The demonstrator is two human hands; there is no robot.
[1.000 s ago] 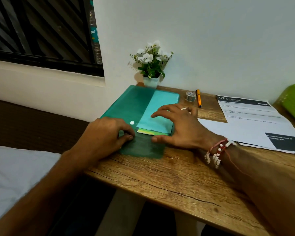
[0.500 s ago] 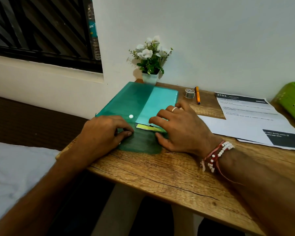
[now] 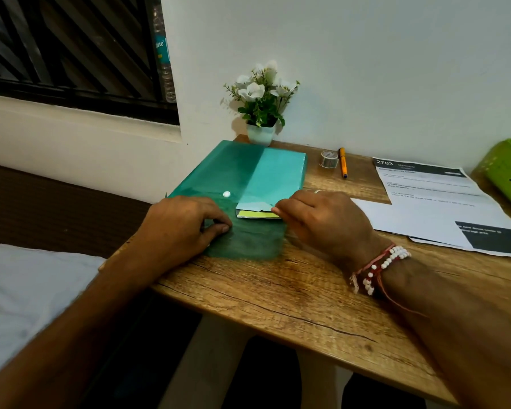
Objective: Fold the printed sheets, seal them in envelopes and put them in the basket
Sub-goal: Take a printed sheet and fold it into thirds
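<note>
Nearer right hand [image 3: 322, 222] on yellow-edged envelopes [image 3: 257, 214]

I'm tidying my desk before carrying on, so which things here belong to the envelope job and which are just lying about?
Job: green folder, envelopes, printed sheets, green basket, tape roll.
Lying about: orange pen, potted flowers, water bottle.

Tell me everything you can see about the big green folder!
The green folder looks like see-through teal plastic, flat and rectangular, with a white snap button. It lies flat on the wooden table at the far left corner, just in front of the flower pot. A pale teal paper and a yellow-green paper lie along its right half. The left hand rests on its near part with curled fingers. The right hand pinches the pale teal paper's near edge.
</note>
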